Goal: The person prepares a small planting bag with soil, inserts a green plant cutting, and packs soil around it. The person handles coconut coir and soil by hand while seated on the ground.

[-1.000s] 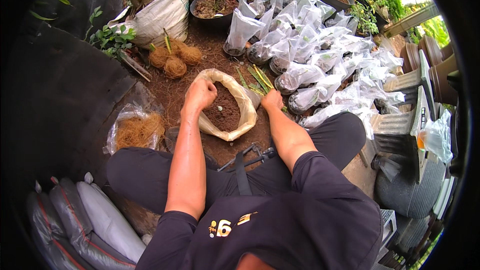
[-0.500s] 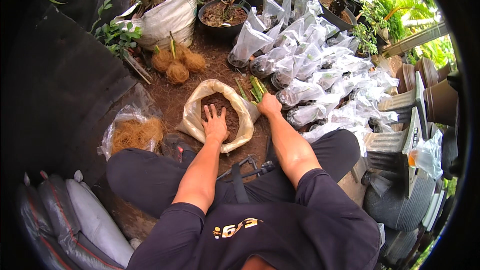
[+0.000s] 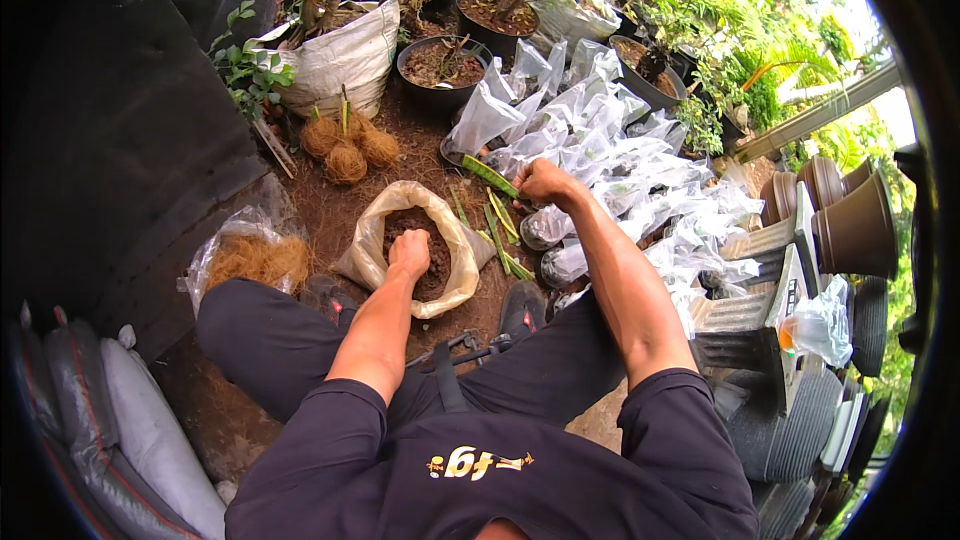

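In the open sack [image 3: 462, 292] of brown soil [image 3: 436, 274], my left hand [image 3: 408, 254] is closed, its fingers curled into the soil. My right hand [image 3: 543, 183], up and to the right of the sack, pinches one end of a green leaf cutting with yellow edges [image 3: 488, 176], which points away to the left. Several more leaf cuttings [image 3: 501, 217] lie on the ground between the sack and the plastic-wrapped plants.
Rows of plants in clear plastic bags [image 3: 600, 155] fill the right. Fibre-wrapped balls [image 3: 346, 162] sit beyond the sack, and a plastic bag of brown fibre [image 3: 258, 258] lies left. Pots [image 3: 855, 225] are stacked far right; filled sacks [image 3: 160, 430] lie lower left.
My right hand has moved up and away from the cuttings on the ground, lifting one leaf cutting. My left hand has gone from spread fingers to curled in the soil.
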The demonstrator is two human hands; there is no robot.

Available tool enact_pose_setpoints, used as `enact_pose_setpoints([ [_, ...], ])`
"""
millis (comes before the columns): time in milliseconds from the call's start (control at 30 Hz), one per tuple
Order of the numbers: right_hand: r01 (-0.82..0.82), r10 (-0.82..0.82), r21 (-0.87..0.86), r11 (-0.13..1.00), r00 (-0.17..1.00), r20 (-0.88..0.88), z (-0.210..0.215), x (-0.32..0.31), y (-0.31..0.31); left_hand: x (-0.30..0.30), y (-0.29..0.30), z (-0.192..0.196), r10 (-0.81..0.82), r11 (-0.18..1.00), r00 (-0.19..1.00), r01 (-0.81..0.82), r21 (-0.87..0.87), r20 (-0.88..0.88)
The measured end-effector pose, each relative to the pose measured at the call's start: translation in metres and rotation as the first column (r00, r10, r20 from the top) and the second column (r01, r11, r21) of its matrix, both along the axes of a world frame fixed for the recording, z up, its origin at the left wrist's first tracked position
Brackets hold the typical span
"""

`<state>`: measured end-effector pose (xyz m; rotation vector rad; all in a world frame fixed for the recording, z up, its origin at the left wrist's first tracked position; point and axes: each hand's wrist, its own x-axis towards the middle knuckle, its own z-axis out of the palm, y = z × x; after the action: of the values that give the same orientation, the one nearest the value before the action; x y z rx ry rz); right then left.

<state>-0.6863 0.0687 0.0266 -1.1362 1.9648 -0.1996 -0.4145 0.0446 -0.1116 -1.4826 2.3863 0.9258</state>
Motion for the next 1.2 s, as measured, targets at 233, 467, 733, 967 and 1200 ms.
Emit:
enact_pose_setpoints([
  [233, 0.371, -0.118, -0.177, 0.911, 0.648, 0.753, 0.108, 0.026, 0.013, -0.003, 0.008, 0.024, -0.171, 0.978, 0.966, 0.143, 0.149, 0.192],
  [467, 0.537, -0.147, -0.173, 0.825, 0.5, 0.854, 0.096, 0.051, -0.003, -0.003, 0.032, 0.002, -0.174, 0.984, 0.974, 0.178, -0.011, 0.145],
  [733, 0.464, -0.231, -0.25, 0.85, 0.754, 0.615, 0.063, 0.08, -0.031, 0.007, -0.001, -0.005, 0.186, 0.969, 0.981, -0.173, 0.174, -0.06],
  [967, 0.374, -0.134, -0.316, 0.872, 0.804, 0.58, 0.052, 0.095, -0.043, 0.01, -0.003, -0.002, 0.333, 0.933, 0.936, -0.309, 0.186, -0.111],
  [1200, 0.184, -0.02, -0.39, 0.902, 0.921, 0.389, 0.028, 0.106, -0.039, 0.018, -0.008, 0.011, 0.474, 0.867, 0.864, -0.426, 0.258, -0.168],
])
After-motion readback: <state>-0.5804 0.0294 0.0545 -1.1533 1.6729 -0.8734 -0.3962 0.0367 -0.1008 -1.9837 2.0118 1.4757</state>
